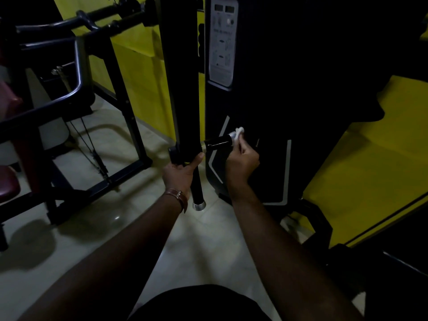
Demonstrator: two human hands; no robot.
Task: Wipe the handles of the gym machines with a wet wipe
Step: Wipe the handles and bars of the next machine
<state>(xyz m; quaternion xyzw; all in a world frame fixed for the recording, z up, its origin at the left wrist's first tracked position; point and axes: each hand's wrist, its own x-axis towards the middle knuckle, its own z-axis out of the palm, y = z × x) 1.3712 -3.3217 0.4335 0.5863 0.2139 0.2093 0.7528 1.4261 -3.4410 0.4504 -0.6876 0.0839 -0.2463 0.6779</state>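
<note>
A short black handle (218, 143) with a brass collar sticks out to the right from a black upright bar (185, 107) of the gym machine. My right hand (242, 162) pinches a crumpled white wet wipe (238, 132) and holds it against the handle's silver end cap. My left hand (181, 173), with a brown strap on its wrist, grips the upright bar just below the handle, thumb pointing up toward the collar. A second black handle (197, 193) with a silver end cap hangs down below my left hand.
A black weight-stack shroud (289, 100) with an instruction label (222, 40) stands right behind the handle. Another machine's frame and curved bars (78, 66) stand at left, with cables and a maroon seat (8, 184). Yellow walls lie behind; pale tile floor (129, 218) below.
</note>
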